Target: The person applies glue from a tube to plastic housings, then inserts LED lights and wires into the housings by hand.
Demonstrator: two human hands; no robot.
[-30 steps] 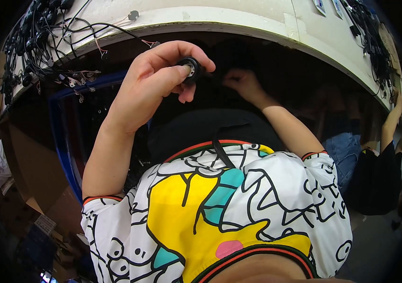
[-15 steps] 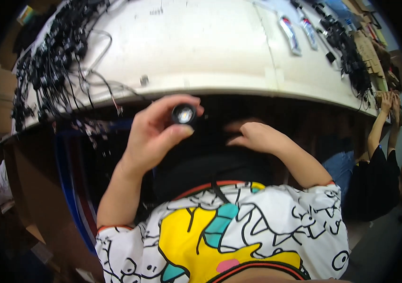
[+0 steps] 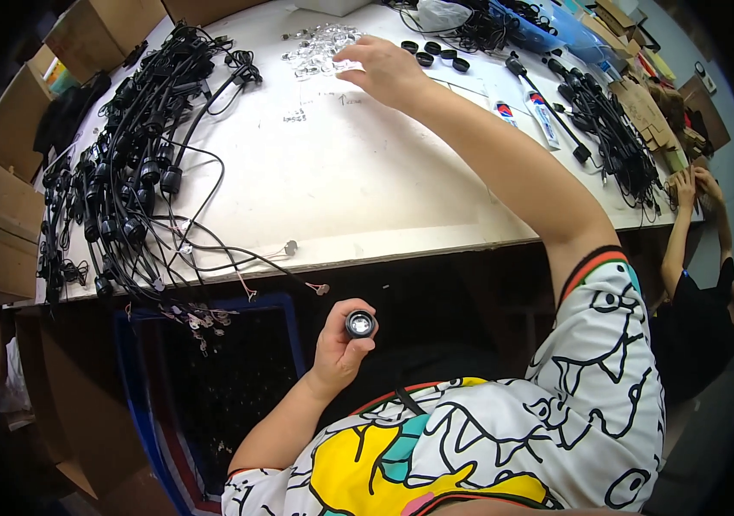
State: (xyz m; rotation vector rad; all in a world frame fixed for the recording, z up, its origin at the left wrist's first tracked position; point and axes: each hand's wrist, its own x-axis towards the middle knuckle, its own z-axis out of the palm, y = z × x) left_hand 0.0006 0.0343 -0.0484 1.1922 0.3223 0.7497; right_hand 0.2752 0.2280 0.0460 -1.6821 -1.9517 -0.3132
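Observation:
Below the table's near edge, my left hand [image 3: 333, 357] is closed around a small black cylindrical lamp housing [image 3: 360, 324]. Its round open end faces up, with a pale, shiny part inside. My right hand [image 3: 388, 73] stretches across to the far side of the white table [image 3: 358, 185], its fingers apart at the right side of a pile of small clear lenses [image 3: 315, 50]. Whether its fingertips touch a lens I cannot tell. Just right of that hand lie several black rings [image 3: 425, 59].
Bundled black cables with lamp housings [image 3: 130, 185] cover the table's left, loose wire ends overhanging its edge. At right are glue tubes [image 3: 542, 119] and more cables [image 3: 612, 129]. A blue-rimmed bin [image 3: 139, 378] stands below. Another person's hands [image 3: 690, 185] work at far right.
My right hand has moved from below the table edge up and forward to the lens pile. My left hand, still holding the lamp housing, sits lower in view; more of the table shows.

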